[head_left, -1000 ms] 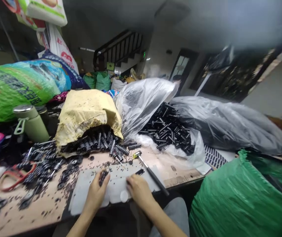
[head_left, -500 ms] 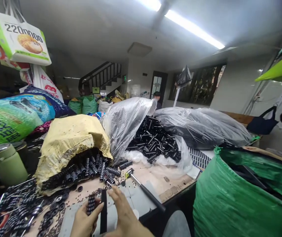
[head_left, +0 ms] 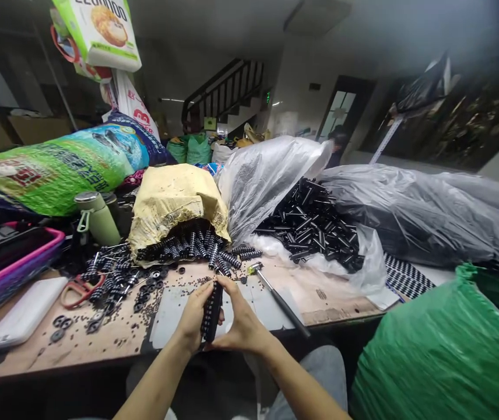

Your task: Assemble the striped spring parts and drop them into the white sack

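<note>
My left hand (head_left: 194, 312) is wrapped round a black cylindrical roller (head_left: 208, 312) with rows of light dots. Pressed along the roller's right side is a plain black strip (head_left: 217, 309), held end to end by my right hand (head_left: 243, 321), fingers at its top and thumb at its bottom. Both pieces stand roughly upright over the front edge of a pale board (head_left: 171, 309). Similar dotted rollers (head_left: 192, 245) spill from a yellow sack (head_left: 175, 192) behind. A hammer-like tool (head_left: 282, 303) with a black handle and yellowish head lies right of my hands.
Black strips (head_left: 311, 227) heap out of a clear plastic bag (head_left: 271, 181). A green sack (head_left: 433, 344) stands at the right front. Left on the table are red-handled scissors (head_left: 81, 291), rods with dotted parts (head_left: 116, 271), a white box (head_left: 24, 312) and a green flask (head_left: 101, 219).
The view has swung left and down. My right hand, spread beside the black strip before, now grips its ends, and the strip lies closer against the dotted roller in my left hand.
</note>
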`<action>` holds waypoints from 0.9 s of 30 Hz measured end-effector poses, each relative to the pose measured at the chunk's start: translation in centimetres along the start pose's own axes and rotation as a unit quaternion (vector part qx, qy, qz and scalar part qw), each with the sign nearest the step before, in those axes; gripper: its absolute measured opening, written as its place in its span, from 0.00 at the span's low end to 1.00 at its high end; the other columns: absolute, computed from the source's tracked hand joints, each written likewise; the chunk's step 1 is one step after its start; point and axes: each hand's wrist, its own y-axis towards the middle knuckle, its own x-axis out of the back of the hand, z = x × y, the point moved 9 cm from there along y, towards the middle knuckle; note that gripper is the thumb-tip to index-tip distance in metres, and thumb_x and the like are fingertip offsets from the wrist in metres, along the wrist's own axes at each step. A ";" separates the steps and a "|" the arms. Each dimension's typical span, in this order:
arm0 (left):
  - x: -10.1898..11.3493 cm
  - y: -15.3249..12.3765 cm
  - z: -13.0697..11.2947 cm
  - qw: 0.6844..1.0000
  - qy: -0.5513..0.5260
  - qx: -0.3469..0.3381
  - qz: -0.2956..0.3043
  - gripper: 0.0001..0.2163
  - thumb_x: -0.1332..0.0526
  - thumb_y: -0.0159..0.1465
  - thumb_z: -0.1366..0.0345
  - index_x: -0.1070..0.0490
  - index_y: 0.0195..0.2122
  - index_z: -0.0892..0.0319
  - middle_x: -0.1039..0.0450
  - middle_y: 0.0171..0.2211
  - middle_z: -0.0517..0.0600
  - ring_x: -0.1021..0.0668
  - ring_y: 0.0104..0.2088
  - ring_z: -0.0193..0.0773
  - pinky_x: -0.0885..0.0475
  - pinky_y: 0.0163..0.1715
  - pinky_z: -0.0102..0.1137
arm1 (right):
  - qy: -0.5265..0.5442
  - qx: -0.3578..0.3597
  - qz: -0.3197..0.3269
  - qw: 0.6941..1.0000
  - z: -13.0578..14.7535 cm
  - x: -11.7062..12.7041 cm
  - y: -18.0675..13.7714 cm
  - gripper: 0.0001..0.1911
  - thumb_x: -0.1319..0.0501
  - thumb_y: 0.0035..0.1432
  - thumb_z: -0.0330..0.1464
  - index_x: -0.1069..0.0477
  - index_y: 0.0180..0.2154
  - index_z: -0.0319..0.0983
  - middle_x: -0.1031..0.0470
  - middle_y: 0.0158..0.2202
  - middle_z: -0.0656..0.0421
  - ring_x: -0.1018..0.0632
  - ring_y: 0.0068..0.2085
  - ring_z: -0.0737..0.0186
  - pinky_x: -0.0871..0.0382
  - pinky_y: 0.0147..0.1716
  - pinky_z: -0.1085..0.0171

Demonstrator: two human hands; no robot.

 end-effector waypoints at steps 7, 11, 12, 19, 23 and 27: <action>-0.2 0.1 -0.9 0.998 0.051 -0.019 -0.026 0.16 0.42 0.51 0.54 0.35 0.34 0.62 0.37 0.18 0.42 0.32 0.14 0.28 0.36 0.14 0.24 | 0.047 -0.052 0.004 0.998 -1.3 -0.8 0.2 0.55 0.31 0.32 0.33 0.61 0.58 0.39 0.52 0.58 0.49 0.45 0.59 0.54 0.49 0.57 0.57; -0.2 0.3 -0.3 0.997 0.077 0.002 -0.012 0.17 0.42 0.51 0.53 0.34 0.34 0.61 0.37 0.19 0.42 0.32 0.14 0.27 0.37 0.14 0.24 | 0.060 -0.082 -0.016 0.995 -1.8 -1.0 -0.2 0.53 0.33 0.31 0.29 0.58 0.57 0.39 0.48 0.57 0.51 0.42 0.57 0.55 0.46 0.56 0.58; -0.1 0.3 0.1 0.996 0.084 0.007 -0.007 0.18 0.42 0.51 0.52 0.34 0.35 0.61 0.36 0.19 0.43 0.32 0.14 0.28 0.37 0.13 0.24 | 0.057 -0.090 -0.024 0.994 -1.9 -1.0 -0.4 0.52 0.33 0.30 0.29 0.57 0.57 0.40 0.47 0.56 0.51 0.41 0.56 0.55 0.45 0.55 0.58; 2.1 1.7 1.5 0.944 0.309 -0.106 -0.035 0.21 0.44 0.53 0.56 0.32 0.45 0.59 0.31 0.39 0.55 0.26 0.39 0.42 0.31 0.40 0.36 | -0.027 -0.170 -0.052 0.984 -6.1 -2.5 -2.1 0.53 0.32 0.26 0.32 0.54 0.55 0.37 0.45 0.55 0.46 0.41 0.56 0.46 0.45 0.55 0.52; 2.0 1.6 3.7 0.842 0.525 -0.125 -0.023 0.28 0.45 0.48 0.71 0.39 0.54 0.62 0.37 0.50 0.59 0.34 0.50 0.47 0.42 0.52 0.37 | -0.115 -0.157 -0.088 0.977 -10.2 -4.1 -3.8 0.38 0.44 0.40 0.28 0.50 0.55 0.34 0.43 0.55 0.44 0.41 0.56 0.45 0.46 0.55 0.47; 2.2 2.7 4.7 0.794 0.604 -0.068 0.019 0.29 0.49 0.51 0.74 0.45 0.57 0.66 0.38 0.51 0.65 0.35 0.51 0.53 0.41 0.51 0.40 | -0.152 -0.165 -0.086 0.971 -15.9 -5.3 -4.9 0.29 0.51 0.45 0.26 0.40 0.52 0.42 0.36 0.51 0.48 0.35 0.53 0.46 0.40 0.52 0.47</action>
